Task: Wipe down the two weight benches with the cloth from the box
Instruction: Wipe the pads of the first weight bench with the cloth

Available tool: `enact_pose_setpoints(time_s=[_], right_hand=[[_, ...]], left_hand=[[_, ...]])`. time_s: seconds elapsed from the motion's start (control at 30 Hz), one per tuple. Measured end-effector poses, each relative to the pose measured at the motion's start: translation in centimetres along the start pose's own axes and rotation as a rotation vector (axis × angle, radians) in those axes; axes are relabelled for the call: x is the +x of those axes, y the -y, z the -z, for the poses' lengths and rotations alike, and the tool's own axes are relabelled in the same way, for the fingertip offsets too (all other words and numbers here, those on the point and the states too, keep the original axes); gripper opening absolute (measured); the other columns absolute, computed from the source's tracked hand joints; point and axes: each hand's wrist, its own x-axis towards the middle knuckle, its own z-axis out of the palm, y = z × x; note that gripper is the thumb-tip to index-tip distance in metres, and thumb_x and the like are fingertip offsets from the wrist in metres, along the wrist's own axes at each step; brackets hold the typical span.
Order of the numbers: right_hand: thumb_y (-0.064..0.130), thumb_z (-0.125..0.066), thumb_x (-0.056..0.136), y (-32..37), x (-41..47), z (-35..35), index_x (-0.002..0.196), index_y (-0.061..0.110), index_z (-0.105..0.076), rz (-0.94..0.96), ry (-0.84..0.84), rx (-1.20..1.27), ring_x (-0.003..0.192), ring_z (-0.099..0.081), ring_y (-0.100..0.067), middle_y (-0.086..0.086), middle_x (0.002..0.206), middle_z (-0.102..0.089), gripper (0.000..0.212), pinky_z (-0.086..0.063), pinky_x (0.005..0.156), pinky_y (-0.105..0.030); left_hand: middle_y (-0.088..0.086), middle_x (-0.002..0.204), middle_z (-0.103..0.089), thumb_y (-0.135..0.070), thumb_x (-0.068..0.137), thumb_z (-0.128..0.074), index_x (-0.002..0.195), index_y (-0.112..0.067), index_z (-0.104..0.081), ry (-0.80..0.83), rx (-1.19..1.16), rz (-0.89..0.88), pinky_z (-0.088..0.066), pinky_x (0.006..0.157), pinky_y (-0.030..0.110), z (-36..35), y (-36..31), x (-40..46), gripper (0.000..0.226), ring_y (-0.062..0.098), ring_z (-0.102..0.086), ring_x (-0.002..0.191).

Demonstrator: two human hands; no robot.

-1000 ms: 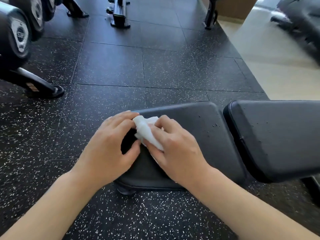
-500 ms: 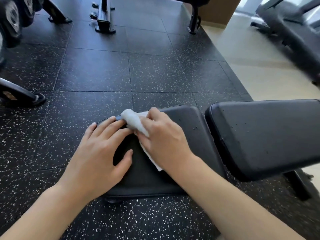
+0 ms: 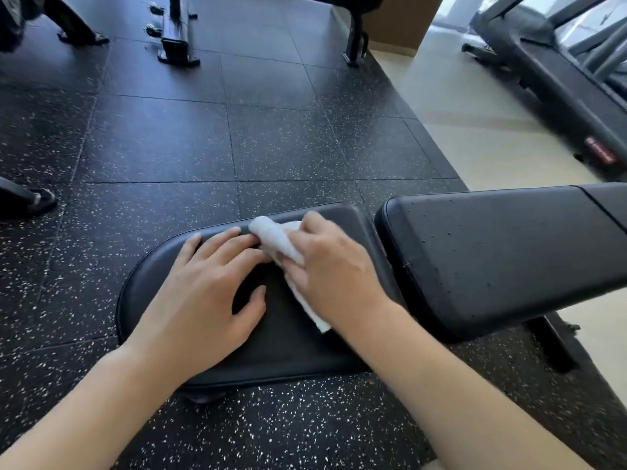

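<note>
A black weight bench fills the middle of the view: its rounded seat pad [image 3: 163,286] lies under both my hands, and its longer back pad [image 3: 492,252], dotted with small droplets, runs off to the right. A white cloth [image 3: 274,239] sits bunched on the seat pad near its far edge. My right hand [image 3: 332,273] lies over the cloth and holds it against the pad, fingers curled on it. My left hand [image 3: 210,286] rests flat on the pad with fingers spread, its fingertips touching the cloth's left side.
Black speckled rubber floor tiles [image 3: 237,147] surround the bench. A black equipment foot [image 3: 176,45] and another frame leg [image 3: 354,45] stand at the back. A treadmill [image 3: 559,79] sits on the pale floor at the right. A rack foot [image 3: 30,198] lies left.
Both hands and the cloth have slid farther across the seat pad toward its far edge. My left fingers have spread flatter. The camera has tilted up and to the right.
</note>
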Motion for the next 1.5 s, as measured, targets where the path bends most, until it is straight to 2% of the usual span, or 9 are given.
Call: enact_pose_setpoints(time_s=[0.2,0.3,0.43,0.67,0.8,0.97,1.2,1.4,1.5], right_hand=[[0.036,-0.052,0.103,-8.2,2.8,1.4,0.086,0.014,-0.063,-0.465,0.008,-0.064,0.095,-0.059,-0.032,-0.005,0.102,-0.05,0.03,-0.04,0.071,-0.035],[0.04,-0.052,0.102,-4.9,3.4,0.3,0.097,0.012,-0.068,-0.325,0.008,-0.078,0.095,-0.058,-0.031,-0.006,0.106,-0.053,0.032,-0.041,0.075,-0.036],[0.042,-0.054,0.098,0.1,3.5,-1.1,0.089,0.016,-0.068,-0.029,0.023,0.036,0.084,-0.057,-0.025,0.0,0.091,-0.049,0.03,-0.044,0.068,-0.035],[0.039,-0.052,0.102,-7.1,4.9,0.8,0.091,0.014,-0.068,-0.391,0.052,-0.053,0.096,-0.06,-0.033,-0.005,0.1,-0.049,0.031,-0.043,0.076,-0.038],[0.044,-0.053,0.099,-2.1,3.3,0.3,0.099,0.016,-0.07,-0.161,0.023,-0.009,0.091,-0.06,-0.028,-0.004,0.1,-0.053,0.033,-0.044,0.074,-0.036],[0.029,-0.07,0.093,1.4,-1.1,0.1,0.094,0.011,-0.066,0.06,0.045,0.019,0.088,-0.059,-0.028,-0.004,0.099,-0.056,0.019,-0.053,0.066,-0.04],[0.031,-0.064,0.101,-6.3,-3.1,2.4,0.103,0.007,-0.07,-0.258,-0.054,-0.008,0.091,-0.059,-0.025,-0.002,0.101,-0.055,0.025,-0.049,0.076,-0.04],[0.027,-0.065,0.093,1.7,-6.4,0.6,0.095,0.013,-0.062,0.067,-0.005,0.077,0.08,-0.053,-0.022,0.0,0.095,-0.053,0.014,-0.049,0.065,-0.034],[0.029,-0.068,0.092,-1.4,-5.5,0.9,0.096,0.011,-0.066,0.067,-0.018,0.037,0.083,-0.058,-0.025,-0.003,0.097,-0.057,0.019,-0.052,0.069,-0.038]], left_hand=[[-0.009,0.154,-0.056,-0.045,0.094,-0.044,0.134,-0.025,-0.068,0.022,-0.024,0.005,-0.027,0.127,0.054,0.2,0.1,-0.5,0.051,0.02,-0.043,0.151],[-0.009,0.154,-0.055,-0.047,0.094,-0.043,0.135,-0.026,-0.067,0.033,-0.032,0.008,-0.027,0.127,0.053,0.5,0.1,-0.5,0.052,0.018,-0.042,0.152],[-0.008,0.155,-0.056,-0.046,0.094,-0.043,0.137,-0.027,-0.067,0.047,-0.022,0.006,-0.028,0.126,0.054,0.6,0.1,-0.4,0.052,0.02,-0.042,0.152],[-0.009,0.153,-0.057,-0.045,0.094,-0.043,0.132,-0.026,-0.069,0.01,-0.013,0.015,-0.028,0.127,0.051,0.5,-0.2,-0.7,0.05,0.019,-0.046,0.149],[-0.005,0.145,-0.064,-0.039,0.091,-0.05,0.125,-0.023,-0.073,-0.051,-0.002,0.019,-0.035,0.122,0.051,0.1,-0.4,-0.3,0.044,0.023,-0.054,0.141],[0.001,0.117,-0.069,-0.023,0.088,-0.061,0.106,-0.014,-0.076,-0.187,-0.023,0.056,-0.051,0.099,0.042,0.2,-0.7,-1.0,0.024,0.028,-0.065,0.107],[0.0,0.133,-0.067,-0.029,0.088,-0.063,0.118,-0.016,-0.076,-0.114,-0.008,-0.056,-0.045,0.112,0.051,-0.1,-0.3,-0.7,0.035,0.027,-0.062,0.122],[-0.002,0.135,-0.068,-0.025,0.087,-0.061,0.118,-0.016,-0.074,-0.077,-0.047,-0.035,-0.042,0.114,0.052,-0.3,-0.4,-0.5,0.035,0.025,-0.062,0.127],[-0.002,0.143,-0.064,-0.027,0.089,-0.057,0.126,-0.016,-0.072,-0.035,-0.055,-0.033,-0.036,0.121,0.052,0.2,-0.4,-0.9,0.041,0.024,-0.057,0.137]])
